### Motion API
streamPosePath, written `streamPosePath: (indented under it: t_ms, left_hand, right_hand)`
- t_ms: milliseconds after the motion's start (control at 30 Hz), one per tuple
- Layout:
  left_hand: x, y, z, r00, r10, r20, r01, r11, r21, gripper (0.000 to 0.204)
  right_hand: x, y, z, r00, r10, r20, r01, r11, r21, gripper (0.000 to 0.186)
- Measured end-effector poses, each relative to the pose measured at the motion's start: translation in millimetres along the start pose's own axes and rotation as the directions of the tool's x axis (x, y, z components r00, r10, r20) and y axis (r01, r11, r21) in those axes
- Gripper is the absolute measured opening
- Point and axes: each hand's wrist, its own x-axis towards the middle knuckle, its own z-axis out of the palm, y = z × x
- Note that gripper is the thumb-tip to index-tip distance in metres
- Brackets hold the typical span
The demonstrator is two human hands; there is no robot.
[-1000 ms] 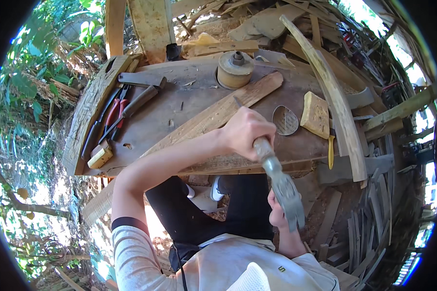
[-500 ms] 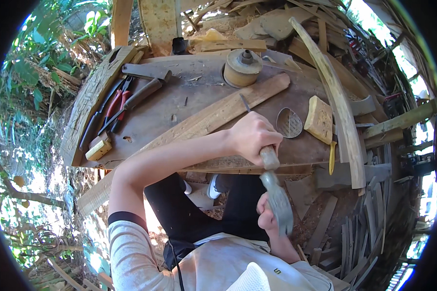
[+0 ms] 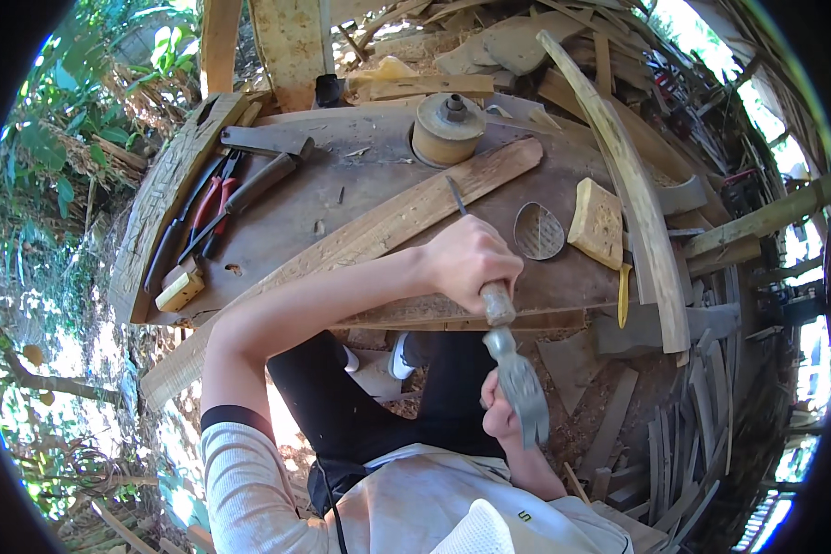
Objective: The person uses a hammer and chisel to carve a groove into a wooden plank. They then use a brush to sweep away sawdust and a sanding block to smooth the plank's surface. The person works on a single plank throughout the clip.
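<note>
- Grey metal claw hammer (image 3: 520, 392) hung over the person's lap, short of the table; the right hand (image 3: 500, 411) curled its fingers, apparently round the handle, which the head largely hid.
- Pale-handled chisel (image 3: 497, 303) with a thin dark blade sat wrapped in the left hand (image 3: 475, 263), its blade over a long tan wooden plank (image 3: 406, 212).
- Judged by eye, the hammer was head-heavy and best gripped low; the chisel looked lighter, rigid and safest held mid-handle, away from butt and edge.
- Stiff and rough-grained, the plank slanted across the worn brown wooden table (image 3: 342, 166), one end jutting past its near edge at left.
- Red-handled pliers (image 3: 208, 208) and a pale wood block (image 3: 596, 223) lay on opposite sides.
- Green foliage (image 3: 60, 175) bordered the left; timber offcuts (image 3: 683, 443) littered the right.
</note>
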Motion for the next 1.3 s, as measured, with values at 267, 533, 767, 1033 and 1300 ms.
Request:
streamPosePath:
  t_ms: [267, 533, 767, 1033, 1300]
  left_hand:
    - [0, -1, 3, 1.000, -0.017, 0.016, 0.016, 0.999, 0.043, 0.023]
    - [1, -2, 0, 0.999, -0.019, 0.040, 0.018, 0.999, 0.032, 0.021]
    - [-1, -2, 1, 0.997, -0.014, 0.082, 0.012, 1.000, 0.028, 0.019]
    - [-1, -1, 7, 0.971, 0.020, 0.237, -0.054, 0.989, 0.139, 0.032]
    - [-7, -3, 18, 0.922, -0.060, 0.383, -0.005, 0.986, 0.167, 0.042]
  right_hand:
    - [11, -6, 12, 0.958, -0.104, -0.268, 0.129, 0.989, 0.077, 0.028]
    - [18, -15, -2, 0.992, 0.028, -0.127, -0.047, 0.988, -0.150, 0.026]
    - [4, -4, -6, 0.993, 0.047, -0.110, -0.021, 0.973, 0.229, 0.020]
    - [49, 4, -22, 0.914, 0.389, -0.111, -0.274, 0.797, 0.539, 0.075]
    - [148, 38, -42, 0.835, 0.452, -0.315, -0.053, 0.635, 0.771, 0.058]
